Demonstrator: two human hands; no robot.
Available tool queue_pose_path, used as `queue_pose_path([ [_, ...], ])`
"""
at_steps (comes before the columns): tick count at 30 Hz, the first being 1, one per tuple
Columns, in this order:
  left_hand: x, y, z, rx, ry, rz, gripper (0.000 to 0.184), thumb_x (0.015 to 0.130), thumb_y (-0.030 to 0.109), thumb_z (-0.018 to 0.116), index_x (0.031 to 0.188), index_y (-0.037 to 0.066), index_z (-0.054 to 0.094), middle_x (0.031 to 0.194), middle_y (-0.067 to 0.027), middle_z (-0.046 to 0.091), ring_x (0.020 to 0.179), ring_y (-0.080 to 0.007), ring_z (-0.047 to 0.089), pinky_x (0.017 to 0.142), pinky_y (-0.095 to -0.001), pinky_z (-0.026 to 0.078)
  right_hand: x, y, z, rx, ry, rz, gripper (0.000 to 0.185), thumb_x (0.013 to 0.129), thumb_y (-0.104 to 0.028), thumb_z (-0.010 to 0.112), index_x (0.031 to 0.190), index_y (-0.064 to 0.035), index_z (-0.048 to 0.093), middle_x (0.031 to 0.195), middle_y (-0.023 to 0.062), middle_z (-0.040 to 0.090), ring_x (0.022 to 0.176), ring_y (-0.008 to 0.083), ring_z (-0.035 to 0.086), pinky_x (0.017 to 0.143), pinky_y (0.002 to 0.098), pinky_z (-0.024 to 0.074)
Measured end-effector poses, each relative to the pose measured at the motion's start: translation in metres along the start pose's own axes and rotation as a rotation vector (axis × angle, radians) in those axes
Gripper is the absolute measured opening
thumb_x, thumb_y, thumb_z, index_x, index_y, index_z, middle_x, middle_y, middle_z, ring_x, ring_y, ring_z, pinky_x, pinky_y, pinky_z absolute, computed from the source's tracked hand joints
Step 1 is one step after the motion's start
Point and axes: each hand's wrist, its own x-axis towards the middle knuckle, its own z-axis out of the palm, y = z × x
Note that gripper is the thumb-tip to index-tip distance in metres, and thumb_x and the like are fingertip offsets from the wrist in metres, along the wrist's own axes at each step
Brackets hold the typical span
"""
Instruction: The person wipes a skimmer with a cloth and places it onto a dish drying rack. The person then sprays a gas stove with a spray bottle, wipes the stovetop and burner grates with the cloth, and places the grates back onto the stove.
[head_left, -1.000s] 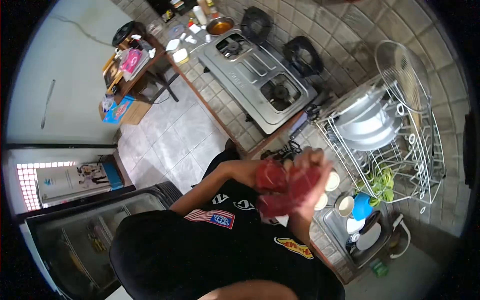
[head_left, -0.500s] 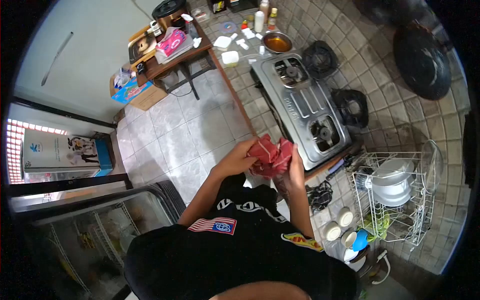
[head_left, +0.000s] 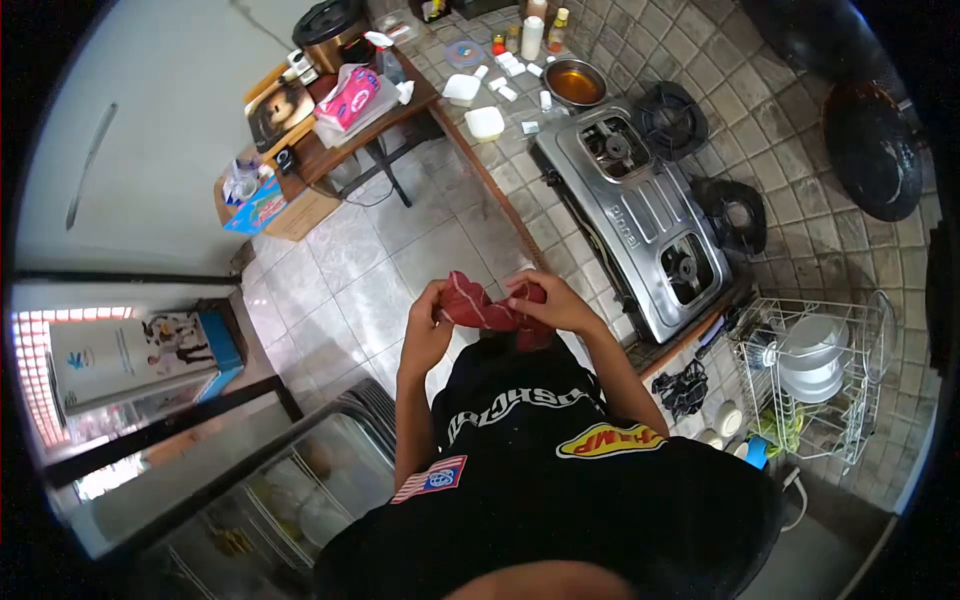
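1. Gripping a crumpled red cloth with thin white stripes point(head_left: 478, 308), the two bare hands stand slightly apart, with the cloth bunched between them.
2. The left hand point(head_left: 425, 332) has its thumb and fingers closed on the cloth's left end; the right hand point(head_left: 560, 303) clasps the other end, fingers curled over the fabric.
3. The cloth is in the air in front of the person's black printed shirt point(head_left: 540, 500), above the floor of pale grey square tiles point(head_left: 362, 295).
4. On the tiled counter beyond the right hand sits a silver metal two-burner gas stove point(head_left: 640, 225), its burners uncovered. Two black burner supports point(head_left: 672, 120) lie along the stove's wall side.
5. Near the stove's far end is a round steel bowl point(head_left: 580, 103) containing amber liquid point(head_left: 576, 84), with a white plastic bottle point(head_left: 533, 38) near it.
6. On the near side of the stove, a dark tangled bundle point(head_left: 682, 388) rests on the counter, beside a white wire dish rack point(head_left: 850, 430) holding white plates point(head_left: 812, 350).
7. Across the floor, a pink-and-white packet point(head_left: 350, 97) lies on a brown wooden table point(head_left: 418, 98); a brown cardboard box with blue printing point(head_left: 285, 215) is below the table's edge.
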Motion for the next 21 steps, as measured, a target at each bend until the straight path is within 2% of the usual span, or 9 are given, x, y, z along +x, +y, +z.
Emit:
queue_pose_path([
  [2,0.022,0.004,-0.003,-0.075,-0.074,-0.043,0.045,0.089,-0.020,0.052,0.129,-0.001,0.059,0.118,-0.0056,0.069,0.116,-0.0148,0.066,0.101,-0.0287,0.050,0.012,0.023,-0.010,-0.028,0.055,-0.003,0.037,0.092,-0.019,0.079,0.124,-0.0029,0.069,0.106,0.0113,0.074,0.097,0.0183,0.071,0.088,0.0326,0.0558],
  [4,0.049,0.006,-0.005,-0.054,-0.138,-0.081,0.048,0.088,-0.021,0.053,0.131,0.000,0.059,0.120,-0.0062,0.069,0.117,-0.0156,0.066,0.102,-0.0297,0.050,0.022,0.028,-0.020,-0.038,0.119,0.046,0.031,0.092,-0.008,0.075,0.121,-0.0020,0.068,0.109,0.0075,0.072,0.101,0.0152,0.068,0.091,0.0303,0.0537],
  [8,0.115,0.019,-0.004,0.003,-0.317,-0.167,0.052,0.087,-0.020,0.060,0.133,0.002,0.059,0.121,-0.0076,0.069,0.116,-0.0156,0.066,0.101,-0.0307,0.052,0.058,0.041,-0.044,-0.100,0.238,0.092,0.033,0.088,-0.007,0.075,0.120,-0.0016,0.068,0.104,0.0100,0.072,0.096,0.0180,0.069,0.089,0.0315,0.0550],
  [11,0.175,0.013,-0.002,0.086,-0.387,-0.172,0.051,0.087,-0.018,0.063,0.133,0.002,0.060,0.119,-0.0069,0.070,0.112,-0.0150,0.067,0.098,-0.0314,0.054,0.099,0.057,-0.067,-0.186,0.310,0.077,0.037,0.085,-0.009,0.077,0.120,-0.0023,0.069,0.101,0.0127,0.072,0.093,0.0215,0.071,0.085,0.0335,0.0564],
  [14,0.238,0.023,0.004,0.071,-0.419,-0.152,0.051,0.087,-0.017,0.064,0.133,0.003,0.061,0.117,-0.0060,0.071,0.109,-0.0150,0.069,0.094,-0.0315,0.057,0.150,0.076,-0.097,-0.226,0.429,0.008,0.035,0.085,-0.014,0.078,0.117,-0.0029,0.069,0.100,0.0162,0.072,0.091,0.0293,0.073,0.083,0.0386,0.0574],
  [16,0.280,0.037,0.011,0.085,-0.399,-0.128,0.051,0.083,-0.015,0.067,0.131,0.002,0.063,0.118,-0.0097,0.073,0.111,-0.0183,0.071,0.097,-0.0333,0.057,0.183,0.053,-0.131,-0.351,0.336,0.018,0.033,0.085,-0.017,0.078,0.114,-0.0028,0.068,0.101,0.0203,0.072,0.094,0.0364,0.072,0.083,0.0433,0.0569],
  [17,0.300,0.035,0.012,0.065,-0.420,-0.116,0.051,0.083,-0.015,0.067,0.130,0.002,0.063,0.118,-0.0101,0.073,0.111,-0.0188,0.071,0.097,-0.0335,0.057,0.196,0.039,-0.142,-0.339,0.403,-0.034,0.033,0.085,-0.020,0.078,0.111,-0.0034,0.067,0.102,0.0224,0.070,0.096,0.0410,0.069,0.085,0.0464,0.0558],
  [20,0.348,0.046,0.019,0.185,-0.474,-0.034,0.052,0.086,-0.019,0.063,0.133,0.004,0.061,0.118,-0.0073,0.071,0.112,-0.0163,0.069,0.099,-0.0329,0.055,0.238,0.048,-0.168,-0.390,0.487,-0.040,0.033,0.084,-0.018,0.078,0.112,-0.0043,0.067,0.103,0.0223,0.068,0.098,0.0409,0.068,0.086,0.0466,0.0551],
  [21,0.361,0.051,0.021,0.185,-0.497,-0.073,0.053,0.085,-0.019,0.062,0.133,0.004,0.061,0.121,-0.0086,0.070,0.116,-0.0171,0.068,0.102,-0.0338,0.054,0.243,0.047,-0.177,-0.335,0.439,0.039,0.040,0.085,-0.024,0.078,0.117,-0.0025,0.067,0.107,0.0243,0.070,0.108,0.0436,0.066,0.093,0.0498,0.0538],
])
